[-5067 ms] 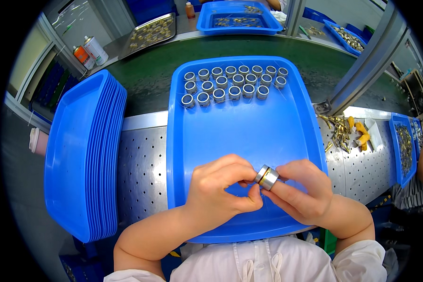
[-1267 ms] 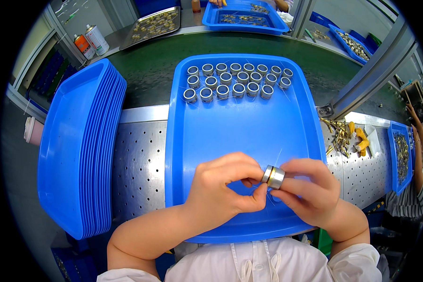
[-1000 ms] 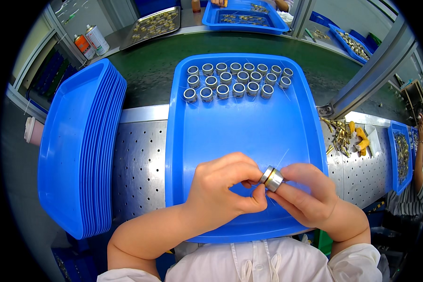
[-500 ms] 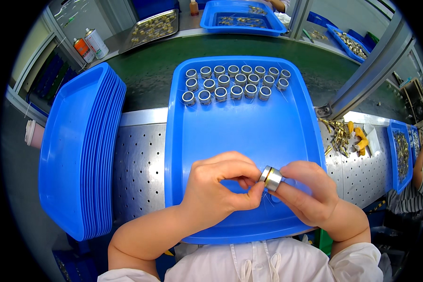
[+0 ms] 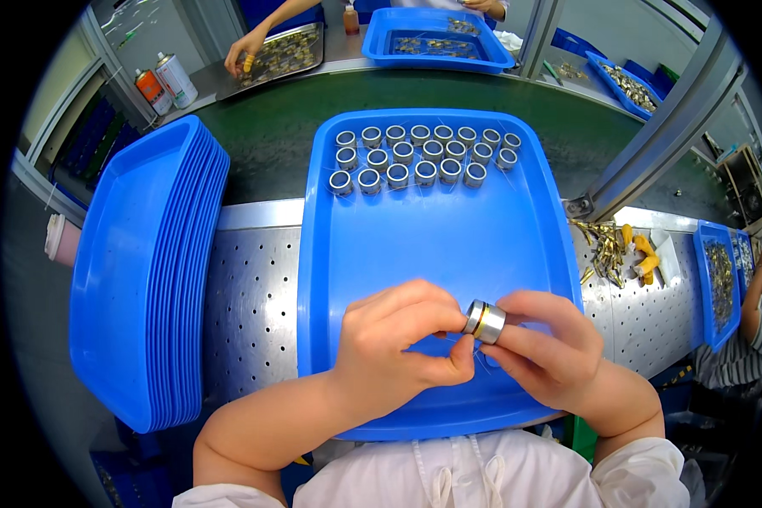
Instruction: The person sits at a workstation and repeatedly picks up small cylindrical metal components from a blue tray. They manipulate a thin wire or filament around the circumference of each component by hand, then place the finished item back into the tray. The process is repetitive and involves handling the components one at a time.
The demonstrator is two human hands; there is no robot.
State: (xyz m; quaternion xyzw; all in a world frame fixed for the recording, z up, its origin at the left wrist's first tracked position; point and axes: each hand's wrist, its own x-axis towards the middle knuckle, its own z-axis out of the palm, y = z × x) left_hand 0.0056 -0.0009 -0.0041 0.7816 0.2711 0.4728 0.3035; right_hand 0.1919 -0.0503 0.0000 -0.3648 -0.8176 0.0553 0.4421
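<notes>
Toward six o'clock above the smooth blue plastic tray (image 5: pixel 432 245), a short, shiny metal cylinder (image 5: pixel 488 323) with a gold-toned band lies tilted between two hands. The left hand (image 5: pixel 402 334) has its grip closed on the nine o'clock end; the right hand (image 5: pixel 554 347) grasps the three o'clock end. Near twelve o'clock, hollow round metal sleeves (image 5: pixel 426 182) stand upright in three rows. Outside the tray's three o'clock side, slim brass-coloured pieces (image 5: pixel 608 254) lie heaped on the perforated metal worktop (image 5: pixel 254 296).

Downward head view, seemingly near
</notes>
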